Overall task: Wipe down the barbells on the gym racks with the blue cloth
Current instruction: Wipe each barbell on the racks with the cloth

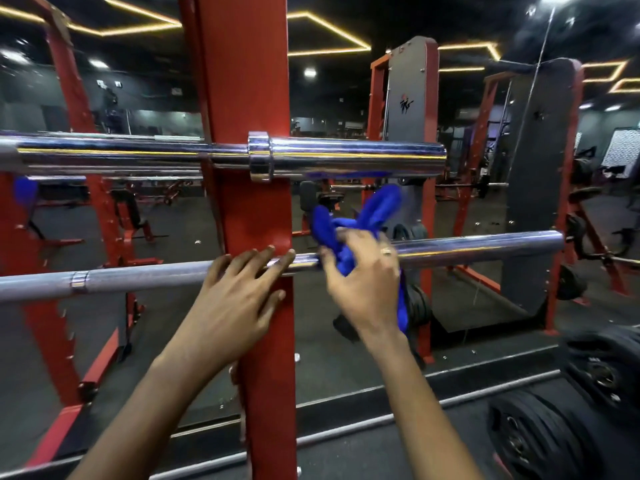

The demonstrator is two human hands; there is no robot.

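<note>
Left hand (239, 292): flat and spread, fingers straight, the tips laid over the lower barbell (485, 245) right where it crosses the red upright (249, 81). There's nothing in its grasp.
Right hand (363, 275): just right of the upright, fingers curled round the bunched blue cloth (367, 209), with a ring (386, 251) on one finger. The hand is a touch blurred.
Blue cloth: wadded in the right hand and held against the lower barbell just right of the upright. Two loose ends flare up above the knuckles, close under the upper barbell (346, 154), and one tail hangs down behind the wrist.
Lower barbell: runs left to right at hand height. The shaft is dull grey and knurled on the left and shiny on the right, and its right end is well past the cloth.
Upper barbell: bright chrome, higher up. Its collar (259, 155) sits at the upright and the fat sleeve sticks out to the right. There's a smear of blue mirrored on its underside.
Red upright: dead centre and nearest of all, and both bars cross it.
Weight plates (540, 434): black, on the floor at the near right.
Far side: more red racks, a grey-panelled machine (412, 91), and yellow light strips (329, 29) on a dark ceiling.
</note>
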